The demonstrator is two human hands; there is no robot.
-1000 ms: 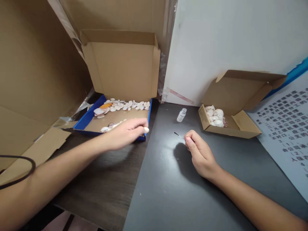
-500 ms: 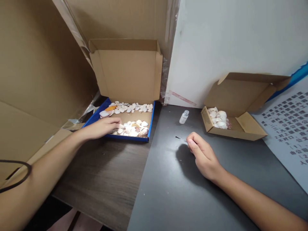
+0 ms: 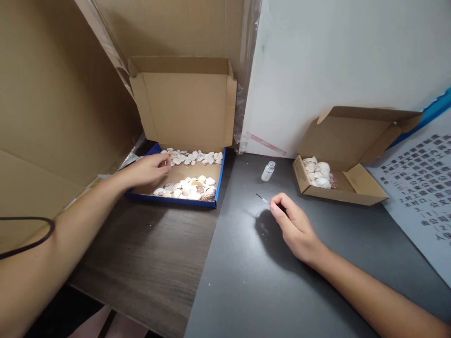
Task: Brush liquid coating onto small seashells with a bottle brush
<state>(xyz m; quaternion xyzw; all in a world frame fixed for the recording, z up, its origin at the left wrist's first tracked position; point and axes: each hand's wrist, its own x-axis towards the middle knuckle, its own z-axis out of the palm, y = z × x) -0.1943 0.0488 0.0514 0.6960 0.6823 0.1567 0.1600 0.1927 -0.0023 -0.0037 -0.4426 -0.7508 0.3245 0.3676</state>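
Over the left part of a blue-edged cardboard box point(image 3: 217, 188) is my left hand point(image 3: 150, 169), its fingers curled down. What they close on, if anything, is hidden behind the hand. Seashells point(image 3: 193, 188) lie in a front pile, with a row of small white shells point(image 3: 197, 157) along the back. My right hand point(image 3: 294, 225) is raised above the grey mat, thumb and fingers pinched on a thin brush point(image 3: 261, 198). The brush has a clear stem and a dark tip pointing left. Just beyond it stands an uncapped small glass bottle point(image 3: 268, 172) with a white label.
A smaller open cardboard box point(image 3: 347, 195) with white shells point(image 3: 319, 172) stands at the right. Beside it lies a sheet printed with characters point(image 3: 419, 188). Cardboard panels point(image 3: 66, 84) and a white panel point(image 3: 334, 56) rise behind. The grey mat point(image 3: 225, 291) overlaps the dark wooden table point(image 3: 141, 253).
My left hand has moved left and back from the front shell pile, now covering where the orange shell showed. My right hand has turned slightly, so more of the brush shows.
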